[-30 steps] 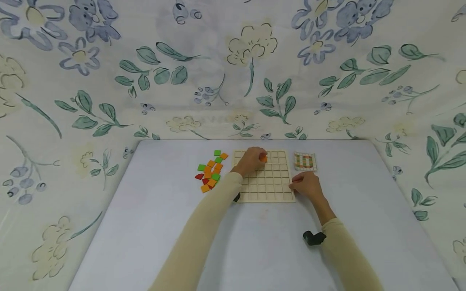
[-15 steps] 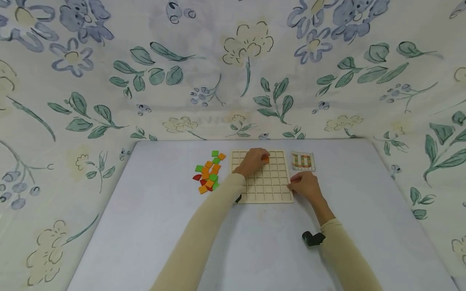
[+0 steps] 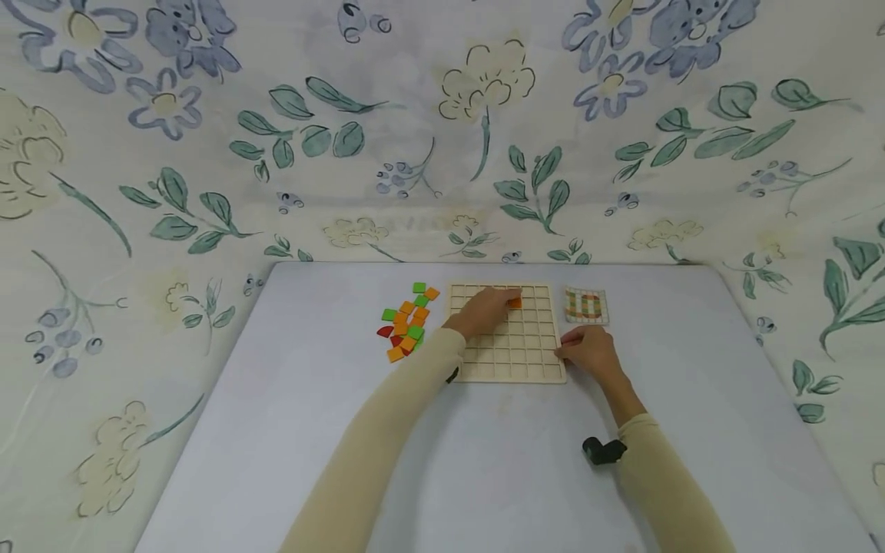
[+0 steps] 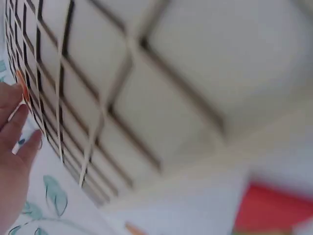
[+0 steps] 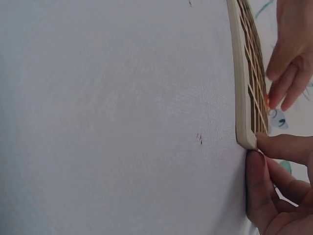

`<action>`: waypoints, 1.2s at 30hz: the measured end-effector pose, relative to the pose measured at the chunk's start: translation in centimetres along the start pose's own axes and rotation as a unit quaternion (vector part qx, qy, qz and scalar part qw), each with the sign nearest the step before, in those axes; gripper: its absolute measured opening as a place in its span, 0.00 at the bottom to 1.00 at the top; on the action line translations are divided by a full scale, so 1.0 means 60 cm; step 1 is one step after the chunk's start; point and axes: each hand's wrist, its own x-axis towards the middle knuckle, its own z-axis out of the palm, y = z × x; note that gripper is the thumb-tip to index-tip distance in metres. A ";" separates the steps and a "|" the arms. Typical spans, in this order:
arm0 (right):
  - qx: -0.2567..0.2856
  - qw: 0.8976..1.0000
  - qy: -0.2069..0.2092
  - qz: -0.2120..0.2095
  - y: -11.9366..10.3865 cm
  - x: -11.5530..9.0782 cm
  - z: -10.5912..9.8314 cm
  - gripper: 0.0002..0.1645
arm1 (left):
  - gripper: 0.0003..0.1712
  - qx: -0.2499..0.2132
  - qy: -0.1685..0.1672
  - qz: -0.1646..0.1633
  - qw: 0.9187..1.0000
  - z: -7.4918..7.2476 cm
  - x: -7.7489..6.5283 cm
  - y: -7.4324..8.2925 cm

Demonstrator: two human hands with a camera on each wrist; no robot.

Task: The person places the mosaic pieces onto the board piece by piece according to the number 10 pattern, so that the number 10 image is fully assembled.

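Note:
A pale wooden grid board [image 3: 512, 357] lies flat on the table. My left hand [image 3: 487, 311] reaches over its far part, fingertips touching an orange square tile [image 3: 515, 303] at a far cell. In the left wrist view, the same orange tile [image 4: 22, 85] shows at the fingertips of fairly straight fingers. My right hand [image 3: 589, 349] is at the board's right edge. Up close in the right wrist view, its index finger and thumb grip the board's corner [image 5: 247, 139]. A reddish spot shows between those fingers; what it is, I cannot tell.
Left of the board lies a loose cluster of orange square tiles [image 3: 401, 318], green square tiles [image 3: 389, 315] and red rounded pieces [image 3: 385, 332]. A small patterned card [image 3: 586, 306] sits to the right. Floral cloth [image 3: 442, 153] surrounds the white table [image 3: 525, 476].
The left fingers have straightened over the orange tile, which shows more and sits at the far cell. My right hand stays at the board's edge. The head view has shifted slightly.

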 end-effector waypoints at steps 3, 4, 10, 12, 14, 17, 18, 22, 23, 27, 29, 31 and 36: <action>0.007 1.000 -0.008 0.007 0.001 0.000 -0.002 0.18 | 0.27 -0.021 -0.022 -0.007 1.000 -0.025 -0.009 -0.006; 0.009 1.000 -0.009 0.007 0.000 -0.001 -0.002 0.18 | 0.27 -0.029 -0.021 -0.014 0.999 -0.036 -0.014 -0.010; 0.007 1.000 -0.008 0.007 -0.004 -0.003 0.002 0.18 | 0.27 -0.031 0.008 -0.033 0.999 -0.093 -0.073 -0.052; 0.003 1.000 -0.007 0.007 -0.004 -0.004 0.002 0.18 | 0.25 -0.009 0.020 -0.032 0.999 -0.108 -0.103 -0.069; -0.001 1.000 -0.005 0.004 -0.003 -0.006 0.002 0.18 | 0.23 -0.002 0.025 -0.048 0.999 -0.122 -0.133 -0.089; -0.003 1.000 -0.003 0.002 -0.002 -0.008 0.002 0.18 | 0.20 -0.002 0.021 -0.095 0.995 -0.139 -0.178 -0.124; -0.001 1.000 -0.003 0.002 -0.002 -0.008 0.002 0.18 | 0.19 -0.006 0.014 -0.114 0.993 -0.144 -0.193 -0.135; 0.003 1.000 -0.009 -0.001 -0.002 -0.010 0.002 0.18 | 0.16 -0.016 -0.018 -0.158 0.987 -0.149 -0.246 -0.176; 0.002 1.000 -0.008 -0.003 -0.001 -0.010 0.001 0.18 | 0.16 -0.020 -0.025 -0.162 0.986 -0.146 -0.255 -0.183; -0.007 1.000 -0.004 -0.006 0.001 -0.010 -0.002 0.18 | 0.18 -0.036 -0.040 -0.165 0.985 -0.131 -0.274 -0.200; -0.005 1.000 -0.003 0.000 0.001 -0.010 -0.002 0.18 | 0.18 -0.043 -0.038 -0.171 0.984 -0.123 -0.276 -0.203; -0.001 1.000 -0.005 0.002 0.000 -0.011 -0.002 0.18 | 0.18 -0.046 -0.033 -0.177 0.983 -0.116 -0.278 -0.204; 0.003 1.000 -0.008 0.004 0.000 -0.009 0.006 0.18 | 0.16 -0.055 -0.027 -0.181 0.982 -0.105 -0.280 -0.204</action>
